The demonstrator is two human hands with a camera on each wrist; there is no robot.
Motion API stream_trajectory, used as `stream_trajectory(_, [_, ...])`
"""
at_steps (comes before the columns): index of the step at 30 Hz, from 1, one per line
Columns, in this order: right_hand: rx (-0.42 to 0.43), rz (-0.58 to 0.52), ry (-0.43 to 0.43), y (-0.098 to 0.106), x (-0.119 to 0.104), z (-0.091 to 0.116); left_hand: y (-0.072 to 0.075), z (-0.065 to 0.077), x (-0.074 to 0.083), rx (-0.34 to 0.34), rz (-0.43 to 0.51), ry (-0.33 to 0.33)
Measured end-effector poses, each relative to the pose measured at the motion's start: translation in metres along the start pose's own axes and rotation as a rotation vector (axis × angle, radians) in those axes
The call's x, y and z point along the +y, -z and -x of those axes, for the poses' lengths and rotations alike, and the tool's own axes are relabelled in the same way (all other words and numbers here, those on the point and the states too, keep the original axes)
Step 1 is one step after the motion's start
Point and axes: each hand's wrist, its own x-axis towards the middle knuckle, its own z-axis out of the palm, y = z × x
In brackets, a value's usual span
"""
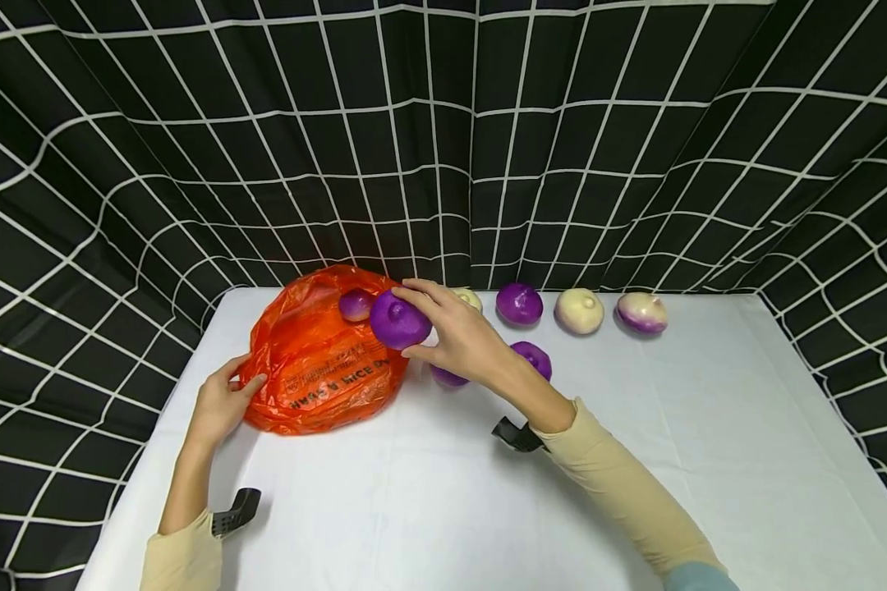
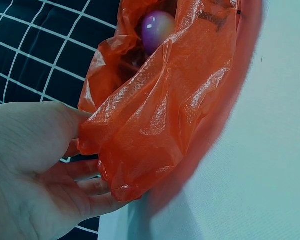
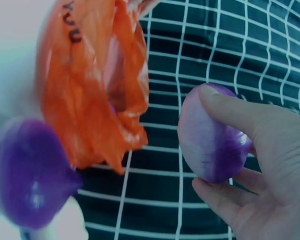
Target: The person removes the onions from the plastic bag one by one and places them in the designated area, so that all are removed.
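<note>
My left hand (image 1: pixel 220 404) pinches the left edge of a thin orange-red plastic bag (image 1: pixel 325 353) with dark printing, which lies on its side. In the left wrist view the bag's rim is gathered between thumb and fingers, and a glossy purple-and-white turnip (image 2: pixel 157 31) shows inside the opening. My right hand (image 1: pixel 454 332) grips another turnip (image 1: pixel 399 320), purple with a paler side, between thumb and fingertips. This one is held up beside the bag's right part, overlapping it in the head view. In the right wrist view, the held turnip (image 3: pixel 212 132) appears apart from the bag.
Along the back of the white table (image 1: pixel 710 427) sit a purple turnip (image 1: pixel 519 304), a cream one (image 1: pixel 579 311) and a purple-and-cream one (image 1: pixel 641 313). Several more lie partly hidden by my right hand and forearm. A black gridded curtain (image 1: pixel 443 139) surrounds the table's back and sides.
</note>
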Motion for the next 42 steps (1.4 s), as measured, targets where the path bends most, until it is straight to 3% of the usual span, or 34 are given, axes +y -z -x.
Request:
stream_trajectory(17, [0.152, -0.053, -0.086, 0.045, 0.046, 0.049, -0.001, 0.002, -0.002, -0.013, 0.009, 0.023])
stream_trajectory(23, [0.184, -0.037, -0.189, 0.060, 0.067, 0.075, -0.001, 0.002, -0.002, -0.009, 0.012, 0.006])
stream_trajectory(33, [0.157, 0.015, -0.299, 0.073, 0.084, 0.114, 0.002, 0.002, 0.001, -0.027, 0.021, 0.012])
stream_trajectory(42, [0.214, 0.041, -0.350, 0.074, 0.103, 0.156, 0.002, 0.000, 0.002, 0.002, 0.040, 0.007])
